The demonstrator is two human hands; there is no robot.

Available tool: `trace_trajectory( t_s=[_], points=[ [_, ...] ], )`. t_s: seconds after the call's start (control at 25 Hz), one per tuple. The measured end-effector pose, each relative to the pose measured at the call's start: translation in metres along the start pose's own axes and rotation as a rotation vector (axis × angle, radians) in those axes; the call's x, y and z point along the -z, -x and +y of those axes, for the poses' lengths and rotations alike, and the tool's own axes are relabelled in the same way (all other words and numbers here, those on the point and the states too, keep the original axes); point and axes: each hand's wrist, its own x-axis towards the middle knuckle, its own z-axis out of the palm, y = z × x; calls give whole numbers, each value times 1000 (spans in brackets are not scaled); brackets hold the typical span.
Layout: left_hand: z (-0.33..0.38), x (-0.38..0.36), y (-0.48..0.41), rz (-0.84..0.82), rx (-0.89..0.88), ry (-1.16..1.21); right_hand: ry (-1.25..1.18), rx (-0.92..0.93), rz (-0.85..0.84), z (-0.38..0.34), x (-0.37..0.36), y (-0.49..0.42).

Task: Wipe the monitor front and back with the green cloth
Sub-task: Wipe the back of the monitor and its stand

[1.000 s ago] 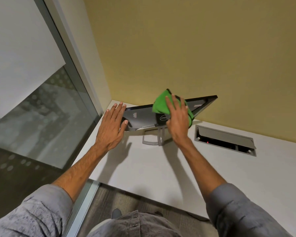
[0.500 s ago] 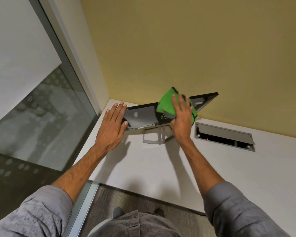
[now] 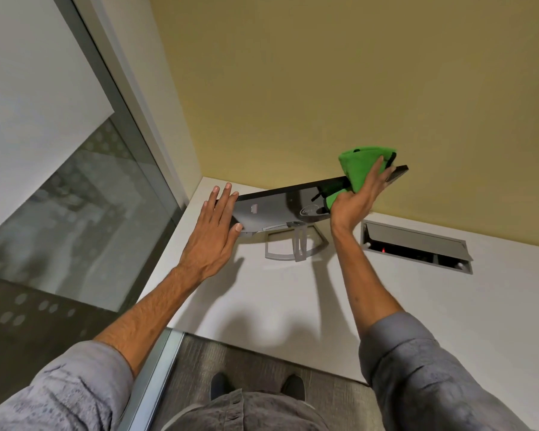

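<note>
A dark monitor (image 3: 274, 206) stands on a silver stand (image 3: 296, 247) in the far corner of the white desk (image 3: 262, 306), its grey back with a round logo facing me. My right hand (image 3: 355, 200) presses the bunched green cloth (image 3: 360, 169) against the back near the monitor's top right edge, fingers stretched over the cloth. My left hand (image 3: 213, 231) lies flat with straight fingers on the monitor's left end, thumb at the lower edge. The screen side is hidden.
An open grey cable hatch (image 3: 417, 247) with a small red light sits in the desk to the right of the stand. A yellow wall (image 3: 324, 88) runs behind the monitor; a glass partition (image 3: 75, 197) stands to the left. Grey carpet and my shoes show below the desk's front edge.
My right hand has carried the green cloth from the middle of the monitor's back up and to the right, to the top right edge. My left hand has stayed on the left end.
</note>
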Motion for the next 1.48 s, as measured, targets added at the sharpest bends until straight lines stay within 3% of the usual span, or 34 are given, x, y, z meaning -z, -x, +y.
trace_trajectory(
  t_s=[0.12, 0.36, 0.48, 0.68, 0.88, 1.0, 1.12, 1.32, 1.48],
  points=[
    [0, 1, -1, -6, 3, 13, -18, 35, -49, -27, -11, 45],
    [-3, 0, -3, -18, 3, 16, 55, 226, -344, -60, -32, 151],
    [-5, 1, -3, -32, -6, 16, 69, 251, -369, -62, -37, 164],
    [-10, 5, -2, -56, -23, -6, 68, 184, -243, -43, -28, 116],
    [-7, 7, -4, -67, -6, -4, 32, 107, -123, -3, 14, 13],
    [-4, 5, -3, -65, -4, 3, 84, 49, -119, 13, 36, -35],
    [-3, 9, -5, -68, -8, 41, 130, 56, -149, 8, 34, -28],
    [-24, 20, 10, -30, -58, 71, 295, 226, -295, -20, 6, 69],
    [-39, 28, 22, 12, -85, 24, 527, 518, -406, -31, -6, 109]
  ],
)
